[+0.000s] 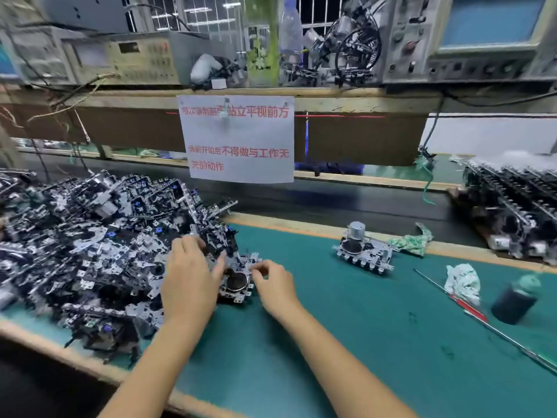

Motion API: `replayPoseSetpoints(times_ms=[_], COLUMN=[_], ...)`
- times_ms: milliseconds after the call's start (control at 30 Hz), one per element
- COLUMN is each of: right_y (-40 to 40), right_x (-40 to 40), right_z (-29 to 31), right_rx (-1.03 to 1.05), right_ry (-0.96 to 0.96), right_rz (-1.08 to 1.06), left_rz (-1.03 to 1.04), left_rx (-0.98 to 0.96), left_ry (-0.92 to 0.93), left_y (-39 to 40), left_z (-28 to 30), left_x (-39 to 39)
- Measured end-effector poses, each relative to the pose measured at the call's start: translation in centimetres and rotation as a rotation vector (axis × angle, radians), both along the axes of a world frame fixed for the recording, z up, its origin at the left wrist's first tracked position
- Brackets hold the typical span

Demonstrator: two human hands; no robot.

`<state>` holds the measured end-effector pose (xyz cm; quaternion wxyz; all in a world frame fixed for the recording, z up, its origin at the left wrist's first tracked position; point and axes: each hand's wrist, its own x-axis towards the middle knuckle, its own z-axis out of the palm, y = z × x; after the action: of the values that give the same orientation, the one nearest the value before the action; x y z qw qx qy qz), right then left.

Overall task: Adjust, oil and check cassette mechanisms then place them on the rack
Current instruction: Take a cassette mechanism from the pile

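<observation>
A cassette mechanism (238,279) with a round black flywheel lies on the green mat at the right edge of a big pile of mechanisms (90,242). My left hand (190,276) grips its left side, thumb on its top. My right hand (271,282) pinches its right edge with curled fingers. A second mechanism (364,251) with a silver motor stands alone on the mat farther right. A rack (512,212) filled with several finished mechanisms stands at the far right.
A dark oil bottle (515,300), a crumpled rag (464,282) and a red-handled long tool (470,309) lie on the mat at right. A green cloth (414,241) lies by the mat's far edge. A paper notice (238,140) hangs from the shelf with test instruments.
</observation>
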<state>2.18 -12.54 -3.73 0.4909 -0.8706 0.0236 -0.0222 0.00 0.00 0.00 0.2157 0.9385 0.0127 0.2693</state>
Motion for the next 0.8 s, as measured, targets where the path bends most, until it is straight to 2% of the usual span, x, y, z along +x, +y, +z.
replayPoseSetpoints(times_ms=[67,133,200,333,433,700,800], right_y=[1.4,2.4,3.0,3.0,2.6,-1.3,-4.0], right_x=[1.8,4.0,5.8,7.0,6.7,2.2,-0.5], right_z=[0.7,2.0,2.5,2.5,2.8,4.3,5.0], right_rx=[0.038,0.070,0.014,-0.077,0.003,0.299,0.460], right_ry=[-0.008,0.032,0.115,0.220,0.221,0.178,0.119], right_rz=[-0.020,-0.039,-0.017,0.085,0.127,0.076,0.061], left_rz=[0.104,0.192,0.180,0.134,0.087,0.008,-0.153], left_rx=[-0.045,-0.017,0.017,-0.092,-0.196,-0.278,-0.517], left_ry=[0.034,0.153,0.244,0.195,0.194,0.316,0.296], left_y=[0.7,1.3,1.5,1.9,2.1,2.2,0.5], left_z=[1.0,1.8,1.3,0.9,1.4,3.2,3.8], left_x=[1.5,2.9,3.8,4.4,4.0,0.2,-1.2])
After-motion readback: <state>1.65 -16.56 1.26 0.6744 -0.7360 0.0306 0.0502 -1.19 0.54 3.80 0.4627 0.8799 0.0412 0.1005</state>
